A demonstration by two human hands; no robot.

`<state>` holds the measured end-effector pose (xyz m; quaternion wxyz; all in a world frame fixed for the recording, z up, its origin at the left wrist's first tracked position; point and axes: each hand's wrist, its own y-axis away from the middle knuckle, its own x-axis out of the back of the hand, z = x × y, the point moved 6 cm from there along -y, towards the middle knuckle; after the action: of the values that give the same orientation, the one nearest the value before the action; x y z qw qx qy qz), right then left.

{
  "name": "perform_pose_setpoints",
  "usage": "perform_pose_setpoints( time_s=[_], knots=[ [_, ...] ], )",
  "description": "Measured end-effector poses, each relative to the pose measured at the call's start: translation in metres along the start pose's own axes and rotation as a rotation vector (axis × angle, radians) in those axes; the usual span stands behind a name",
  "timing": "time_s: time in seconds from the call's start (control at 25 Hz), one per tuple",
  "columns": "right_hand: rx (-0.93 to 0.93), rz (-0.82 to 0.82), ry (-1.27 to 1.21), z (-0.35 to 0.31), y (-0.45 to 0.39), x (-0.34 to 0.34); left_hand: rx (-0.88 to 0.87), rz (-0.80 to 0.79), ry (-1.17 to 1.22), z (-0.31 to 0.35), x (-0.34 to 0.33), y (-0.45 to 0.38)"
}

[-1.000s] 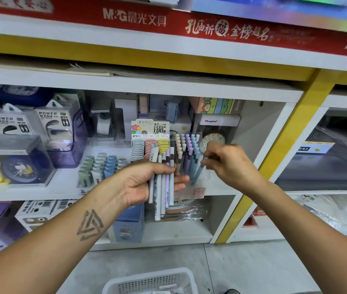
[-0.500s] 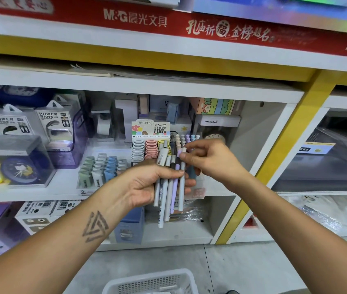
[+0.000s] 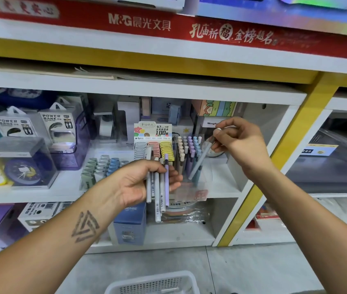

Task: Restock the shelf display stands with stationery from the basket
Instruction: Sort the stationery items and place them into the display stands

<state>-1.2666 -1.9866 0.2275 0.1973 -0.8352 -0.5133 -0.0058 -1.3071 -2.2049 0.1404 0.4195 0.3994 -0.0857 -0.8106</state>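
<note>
My left hand (image 3: 140,183) grips a bundle of several pastel pens (image 3: 160,194) upright in front of the middle shelf. My right hand (image 3: 238,143) pinches the top of one pale blue-grey pen (image 3: 199,164), which slants down with its tip over the clear pen display stand (image 3: 191,158). That stand holds rows of beige, lilac and blue pens. To its left stands a lead-refill display (image 3: 153,145) with grey, pink and yellow cases. The white basket (image 3: 157,283) sits on the floor at the bottom edge; its contents are hidden.
Power bank boxes (image 3: 58,128) and a boxed clock (image 3: 24,166) fill the shelf's left side, with small erasers (image 3: 102,166) nearby. A blue box (image 3: 130,223) stands on the lower shelf. A yellow upright (image 3: 274,166) separates the right-hand bay.
My right hand drew one pen out of the bundle in my left hand and carried it up and right over the pen stand. The left hand stayed roughly in place.
</note>
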Motion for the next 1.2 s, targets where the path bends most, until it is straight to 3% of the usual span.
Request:
perform_pose_setpoints(
  time_s=[0.28, 0.52, 0.92, 1.2],
  knots=[
    [0.176, 0.057, 0.331, 0.002, -0.005, 0.014, 0.011, -0.057, -0.024, -0.004, -0.004, 0.0],
    [0.166, 0.035, 0.476, 0.026, -0.016, 0.0, 0.01, -0.053, -0.028, -0.003, 0.001, -0.002],
    [0.209, -0.066, 0.648, 0.035, -0.02, -0.021, 0.012, -0.072, -0.038, -0.001, 0.014, -0.002],
    [0.305, 0.019, 0.709, 0.026, -0.02, -0.023, 0.024, -0.082, -0.053, 0.0, 0.015, 0.0]
  ],
)
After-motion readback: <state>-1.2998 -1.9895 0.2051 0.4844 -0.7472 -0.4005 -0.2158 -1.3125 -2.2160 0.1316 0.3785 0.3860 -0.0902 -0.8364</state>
